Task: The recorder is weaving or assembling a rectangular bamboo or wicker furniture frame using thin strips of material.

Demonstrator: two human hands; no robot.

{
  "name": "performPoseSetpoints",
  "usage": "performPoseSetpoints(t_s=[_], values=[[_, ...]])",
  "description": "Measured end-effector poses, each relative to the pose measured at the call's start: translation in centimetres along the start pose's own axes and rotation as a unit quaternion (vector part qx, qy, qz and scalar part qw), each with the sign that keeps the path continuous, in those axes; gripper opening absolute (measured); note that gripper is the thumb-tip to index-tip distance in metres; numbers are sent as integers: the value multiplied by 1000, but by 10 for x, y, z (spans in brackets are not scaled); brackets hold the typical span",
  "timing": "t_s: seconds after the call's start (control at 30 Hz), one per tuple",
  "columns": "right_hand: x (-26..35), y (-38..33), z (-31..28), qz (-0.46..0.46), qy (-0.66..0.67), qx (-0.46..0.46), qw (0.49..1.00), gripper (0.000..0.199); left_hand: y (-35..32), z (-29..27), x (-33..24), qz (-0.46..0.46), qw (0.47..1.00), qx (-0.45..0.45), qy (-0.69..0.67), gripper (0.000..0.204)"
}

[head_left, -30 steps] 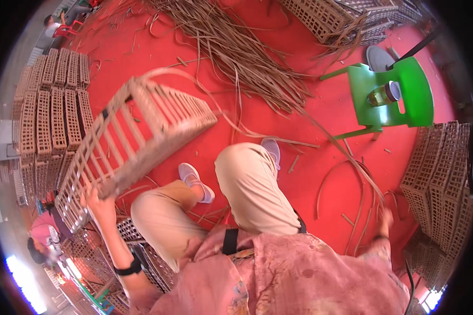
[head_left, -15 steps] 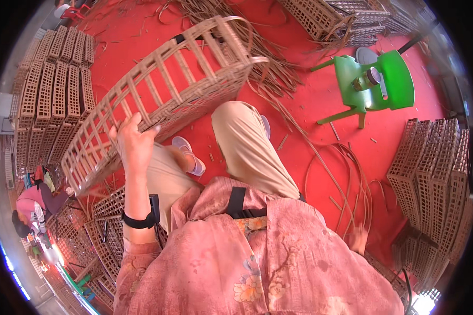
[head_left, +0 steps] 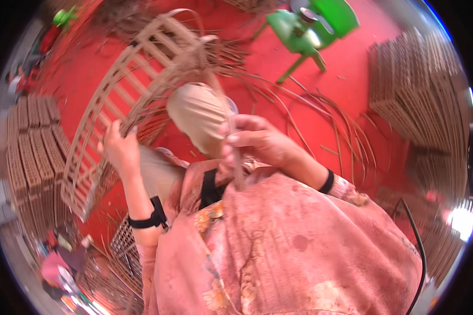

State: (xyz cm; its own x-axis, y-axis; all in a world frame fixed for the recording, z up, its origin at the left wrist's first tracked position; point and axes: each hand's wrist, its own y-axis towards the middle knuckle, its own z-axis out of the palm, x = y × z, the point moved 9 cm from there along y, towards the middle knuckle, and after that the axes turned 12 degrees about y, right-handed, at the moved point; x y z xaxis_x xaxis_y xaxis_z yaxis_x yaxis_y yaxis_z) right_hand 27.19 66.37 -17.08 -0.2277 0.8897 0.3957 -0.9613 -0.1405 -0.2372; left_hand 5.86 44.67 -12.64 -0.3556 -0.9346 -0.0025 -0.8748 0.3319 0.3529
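A brown woven basket [head_left: 159, 90], long and with open slats on one face, leans tilted across my left leg. My left hand [head_left: 122, 149] is closed on its near rim. In front of my body, my right hand [head_left: 260, 142] pinches a thin, flat brown strip [head_left: 238, 167] between thumb and fingers. Motion blurs the strip. It runs upward toward the basket's far right corner; whether it is joined there I cannot tell.
Loose strips [head_left: 347, 131] curl over the red floor [head_left: 320, 105] at right. A green chair [head_left: 299, 39] with a jar on it stands ahead. Stacked woven panels [head_left: 415, 89] rise at right, more stacks [head_left: 34, 152] at left. Another person [head_left: 63, 268] sits at lower left.
My right hand has come from the lower right to the middle, now with a strip. My left hand stays on the basket. The view has swung, moving the chair up and left.
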Motion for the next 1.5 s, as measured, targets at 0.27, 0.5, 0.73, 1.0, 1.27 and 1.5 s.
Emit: performPoseSetpoints(t_s=[0.27, 0.5, 0.73, 1.0, 1.27, 1.5], values=[[-22, 33, 5, -4, 84, -4, 996, 17, 5, 23, -21, 46, 998, -8, 41, 34], [36, 96, 6, -157, 145, 16, 977, 18, 0, 50, -9, 110, 991, -10, 74, 42], [-40, 85, 38, 17, -73, 48, 996, 22, -7, 36, -6, 182, 981, 65, 8, 43], [-61, 82, 8, 71, -9, -62, 996, 20, -48, -44, -29, 144, 982, 70, -104, 30], [-95, 85, 10, 136, -123, -43, 982, 19, -141, -2, -21, -136, 832, 322, -430, 23], [-55, 76, 38, -170, -589, 33, 789, 17, -156, -2, 21, -165, 800, 259, -516, 19]])
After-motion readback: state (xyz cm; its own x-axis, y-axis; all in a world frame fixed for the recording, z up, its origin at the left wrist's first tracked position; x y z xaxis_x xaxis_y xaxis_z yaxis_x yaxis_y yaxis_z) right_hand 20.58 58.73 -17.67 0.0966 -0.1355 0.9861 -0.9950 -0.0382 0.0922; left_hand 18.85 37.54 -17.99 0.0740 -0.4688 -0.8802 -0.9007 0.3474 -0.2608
